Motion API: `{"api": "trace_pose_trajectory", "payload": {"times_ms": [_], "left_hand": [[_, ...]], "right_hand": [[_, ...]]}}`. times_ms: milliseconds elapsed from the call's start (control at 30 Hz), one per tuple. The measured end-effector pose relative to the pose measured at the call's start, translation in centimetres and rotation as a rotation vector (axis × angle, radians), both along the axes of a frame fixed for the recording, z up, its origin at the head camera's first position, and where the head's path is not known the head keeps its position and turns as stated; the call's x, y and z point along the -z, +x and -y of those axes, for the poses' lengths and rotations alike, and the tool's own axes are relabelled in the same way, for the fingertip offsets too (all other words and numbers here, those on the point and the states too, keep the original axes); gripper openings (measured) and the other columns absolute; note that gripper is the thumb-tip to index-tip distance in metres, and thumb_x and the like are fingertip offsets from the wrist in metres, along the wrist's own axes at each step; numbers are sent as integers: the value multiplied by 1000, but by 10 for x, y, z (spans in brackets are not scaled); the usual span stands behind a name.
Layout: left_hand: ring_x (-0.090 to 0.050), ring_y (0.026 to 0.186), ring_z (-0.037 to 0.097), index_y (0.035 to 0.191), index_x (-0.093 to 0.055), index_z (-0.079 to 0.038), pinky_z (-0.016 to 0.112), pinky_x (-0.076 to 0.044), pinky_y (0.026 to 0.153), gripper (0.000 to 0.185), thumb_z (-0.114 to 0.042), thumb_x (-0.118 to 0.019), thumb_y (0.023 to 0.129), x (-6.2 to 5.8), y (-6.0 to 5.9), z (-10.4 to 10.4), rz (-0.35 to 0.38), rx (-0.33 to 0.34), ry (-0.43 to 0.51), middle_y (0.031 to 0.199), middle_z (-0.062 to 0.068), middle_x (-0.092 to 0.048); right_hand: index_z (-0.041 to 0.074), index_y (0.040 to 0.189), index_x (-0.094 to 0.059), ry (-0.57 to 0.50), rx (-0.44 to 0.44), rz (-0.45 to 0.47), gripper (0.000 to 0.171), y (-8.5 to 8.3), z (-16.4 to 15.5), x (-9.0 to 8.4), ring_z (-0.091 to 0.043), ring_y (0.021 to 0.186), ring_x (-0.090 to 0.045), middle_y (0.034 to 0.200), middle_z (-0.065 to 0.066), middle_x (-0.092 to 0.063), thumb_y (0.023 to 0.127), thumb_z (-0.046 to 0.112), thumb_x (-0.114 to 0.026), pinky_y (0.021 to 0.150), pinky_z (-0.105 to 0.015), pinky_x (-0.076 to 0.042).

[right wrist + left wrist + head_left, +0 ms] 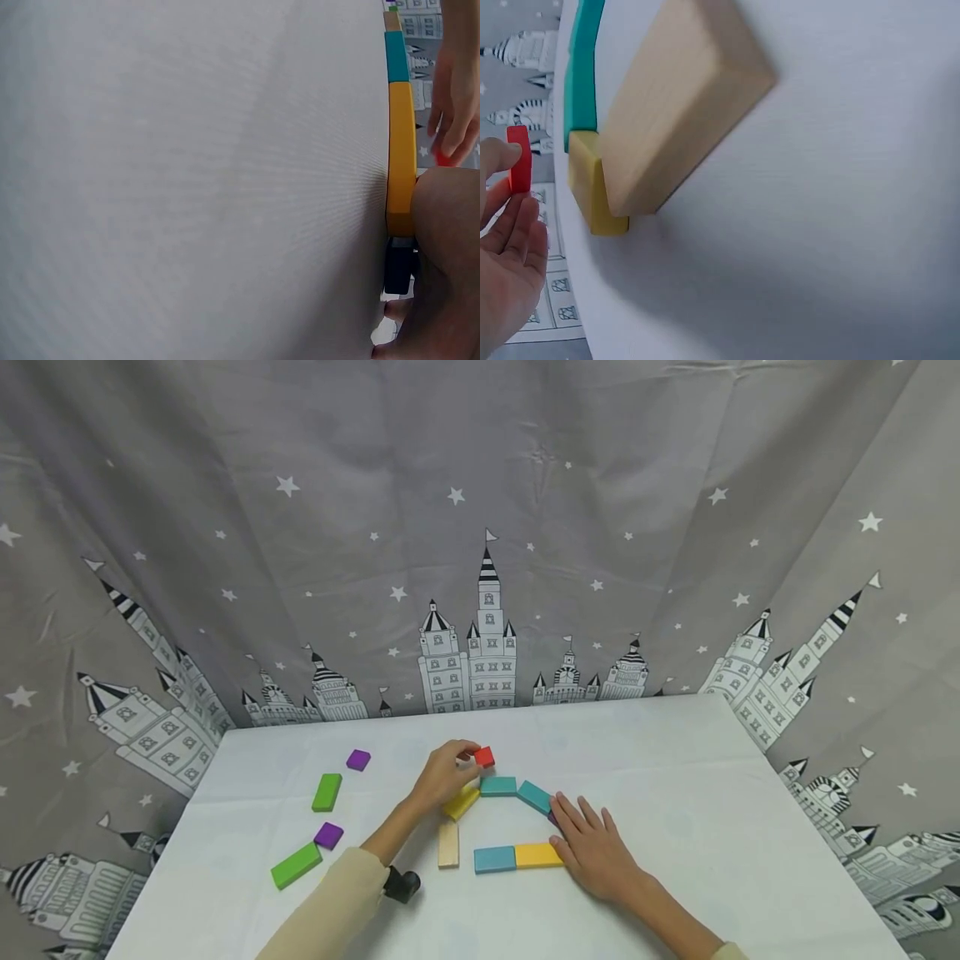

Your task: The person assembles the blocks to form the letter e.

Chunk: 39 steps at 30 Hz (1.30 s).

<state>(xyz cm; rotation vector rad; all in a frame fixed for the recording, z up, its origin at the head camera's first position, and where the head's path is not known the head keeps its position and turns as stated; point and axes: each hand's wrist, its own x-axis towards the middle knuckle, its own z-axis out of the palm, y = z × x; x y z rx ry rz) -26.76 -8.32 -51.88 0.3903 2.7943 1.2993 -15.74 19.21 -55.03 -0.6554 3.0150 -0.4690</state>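
My left hand [467,763] pinches a small red cube [484,757] between thumb and fingertips, just above the top of a flat outline of blocks. The outline holds two teal blocks [498,787], a tilted yellow block [461,803], a plain wooden block [447,844], a blue block [494,859] and a yellow block [537,855]. In the left wrist view the red cube [519,159] sits at my fingertips, beyond the wooden block [682,97]. My right hand [588,842] lies flat with straight fingers against the yellow block [401,150], partly covering a dark purple block [399,266].
Two green blocks [326,792] [296,865] and two purple squares [358,760] [328,835] lie loose on the left of the white table [675,760]. A grey castle-print curtain [480,568] hangs behind and beside it. A black wrist camera [402,885] sits on my left forearm.
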Motion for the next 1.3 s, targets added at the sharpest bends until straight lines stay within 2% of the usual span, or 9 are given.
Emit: {"api": "trace_pose_trajectory", "payload": {"times_ms": [200,433,633,933,1300], "left_hand": [[-63,100,24,118,-68,-1,41,-53,88,31,-7,-73,87,-6,29,13,-45,53,34,108,7,-67],[-62,94,22,112,-70,0,38,-55,83,29,-3,-75,83,-1,63,30,-86,129,29,103,3,-67],[-61,91,20,112,-72,-2,34,-55,82,29,-4,-75,83,1,87,39,-74,181,-5,102,0,-66],[-53,85,11,113,-73,-6,26,-49,74,29,-9,-78,84,3,105,42,-59,247,-16,98,-7,-63],[-52,87,12,114,-74,-6,26,-47,74,30,-12,-79,85,9,112,42,-14,236,-34,102,-5,-62]], "right_hand": [[7,156,-31,-4,3,15,60,0,1,-3,-41,145,-24,161,-9,-29,107,40,-39,110,-68,-17],[7,155,-33,-6,2,-5,59,1,2,-1,-41,144,-26,160,-10,-31,106,39,-41,109,-69,-19],[6,155,-34,-6,-6,-14,60,0,2,0,-42,144,-27,160,-10,-32,106,39,-43,109,-69,-20],[7,156,-33,14,-2,-2,60,0,2,-1,-41,144,-27,160,-9,-30,106,40,-42,109,-69,-21],[7,156,-32,14,4,0,60,0,2,-2,-41,145,-26,161,-9,-30,106,40,-41,109,-69,-20]]}}
